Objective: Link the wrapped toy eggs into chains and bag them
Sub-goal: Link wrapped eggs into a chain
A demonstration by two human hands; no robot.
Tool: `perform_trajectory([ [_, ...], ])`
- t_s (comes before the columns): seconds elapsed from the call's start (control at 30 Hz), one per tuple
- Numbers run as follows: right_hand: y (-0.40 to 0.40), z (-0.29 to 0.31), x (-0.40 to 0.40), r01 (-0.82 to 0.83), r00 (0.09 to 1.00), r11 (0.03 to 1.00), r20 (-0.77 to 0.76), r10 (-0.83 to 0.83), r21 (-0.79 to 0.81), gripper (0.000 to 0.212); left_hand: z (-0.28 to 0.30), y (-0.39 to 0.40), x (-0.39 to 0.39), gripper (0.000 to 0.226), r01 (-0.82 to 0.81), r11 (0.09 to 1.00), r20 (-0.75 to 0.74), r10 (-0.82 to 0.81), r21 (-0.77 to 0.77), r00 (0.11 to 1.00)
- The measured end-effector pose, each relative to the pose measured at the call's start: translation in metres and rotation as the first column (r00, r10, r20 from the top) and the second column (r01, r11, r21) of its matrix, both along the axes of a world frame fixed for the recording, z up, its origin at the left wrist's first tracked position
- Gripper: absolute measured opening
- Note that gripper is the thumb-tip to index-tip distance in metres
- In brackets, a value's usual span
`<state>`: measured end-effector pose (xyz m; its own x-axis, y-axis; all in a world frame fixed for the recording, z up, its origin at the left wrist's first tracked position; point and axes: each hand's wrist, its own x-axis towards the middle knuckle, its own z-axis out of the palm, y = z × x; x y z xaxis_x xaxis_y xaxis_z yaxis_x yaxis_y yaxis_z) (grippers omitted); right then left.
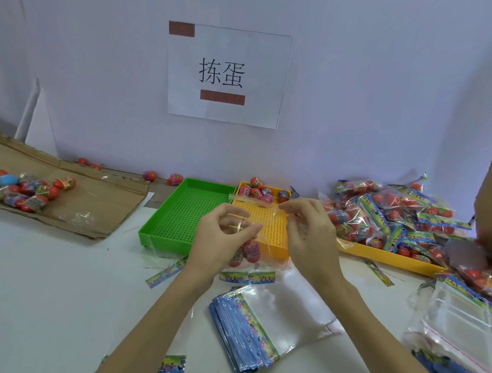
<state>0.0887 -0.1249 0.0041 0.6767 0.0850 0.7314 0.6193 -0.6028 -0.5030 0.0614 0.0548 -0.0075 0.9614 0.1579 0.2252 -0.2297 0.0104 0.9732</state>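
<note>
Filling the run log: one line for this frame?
step: bagging | left hand: pinches clear bag | right hand: pinches bag's other side | eggs: inside bag | green tray: no eggs

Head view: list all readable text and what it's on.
"拣蛋": printed in black on the white paper sign on the wall.
Two red-brown bars on the sign: no legible text.
Egg wrappers and bag header strips: printing too small and blurred to read.
</note>
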Motion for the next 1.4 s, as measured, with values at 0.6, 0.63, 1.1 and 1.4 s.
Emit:
perform_trajectory([
  [0.6,0.048,-0.011,0.145,-0.19,0.86,0.769,-0.481,-0.17,-0.611,0.07,-0.01,0.009,0.011,0.003,-0.034,0.999,-0.043,0.032,-0.042,0.999],
  [0.63,0.047,-0.012,0.146,-0.165,0.873,0.76,-0.452,-0.184,-0.628,0.065,-0.01,0.009,0.01,0.003,-0.027,0.999,-0.044,0.025,-0.041,0.999],
  [1.1,0.006,0.002,0.068,-0.022,0.926,0.999,-0.377,0.008,-0.032,0.037,-0.006,0.008,0.008,0.012,-0.004,1.0,-0.059,0.004,0.007,0.998],
  [1.4,0.002,-0.008,0.004,-0.072,0.923,0.832,-0.279,0.265,0.551,0.021,-0.005,0.005,0.005,0.024,0.078,0.997,-0.05,-0.077,0.019,0.996],
])
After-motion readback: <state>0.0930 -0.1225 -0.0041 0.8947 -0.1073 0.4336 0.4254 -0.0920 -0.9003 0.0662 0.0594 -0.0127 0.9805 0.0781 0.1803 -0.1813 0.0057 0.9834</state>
